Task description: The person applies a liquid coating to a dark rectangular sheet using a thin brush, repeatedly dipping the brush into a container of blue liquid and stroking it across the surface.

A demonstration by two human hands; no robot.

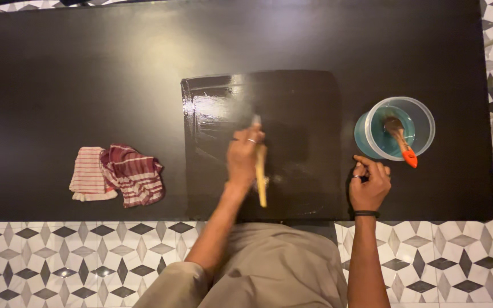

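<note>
Your left hand point(244, 153) grips the wooden-handled brush point(259, 165), mid-coat on the glossy black square board point(303, 114); right hand point(370, 183), loosely curled and empty, steadies its edge, dry right side next

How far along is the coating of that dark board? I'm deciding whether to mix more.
Done: the board's left part shines wet. In hand: the left hand runs a brush near its middle; the right hand rests at its edge. Left: the duller right part. A second brush sits in the tub.

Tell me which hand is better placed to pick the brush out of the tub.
Right. The right hand rests just below the clear tub holding the orange-tipped brush; the left hand already holds a wooden-handled brush.
</note>
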